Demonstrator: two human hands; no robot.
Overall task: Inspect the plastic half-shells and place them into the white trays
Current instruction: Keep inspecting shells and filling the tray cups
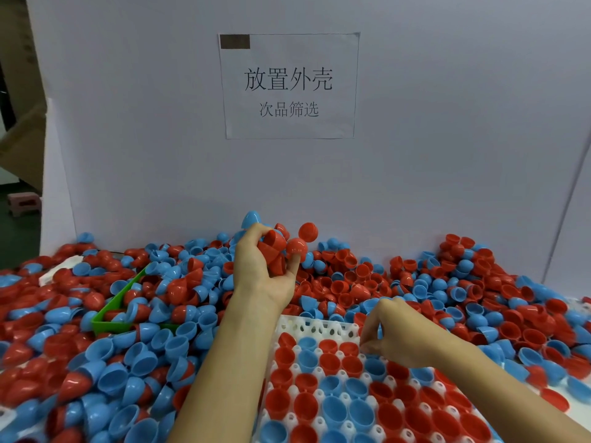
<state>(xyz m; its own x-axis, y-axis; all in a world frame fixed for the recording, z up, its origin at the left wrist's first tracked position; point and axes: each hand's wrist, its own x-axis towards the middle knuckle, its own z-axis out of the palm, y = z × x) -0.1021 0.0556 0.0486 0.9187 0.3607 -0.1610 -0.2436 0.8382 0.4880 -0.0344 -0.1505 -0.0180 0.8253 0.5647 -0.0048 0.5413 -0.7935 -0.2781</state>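
A person's left hand (262,266) is raised above the heap, clutching several red half-shells (278,247). The right hand (393,334) pinches a blue half-shell (380,330) at the white tray's (319,329) far edge. Loose shells crowd every side; too many to count.

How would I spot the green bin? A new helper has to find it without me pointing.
Start at the white paper sign on the back wall, then drop down and left into the heap of red and blue half-shells. Left of the raised left hand, the green bin lies half buried. It is the only green, straight-edged thing among round shells.
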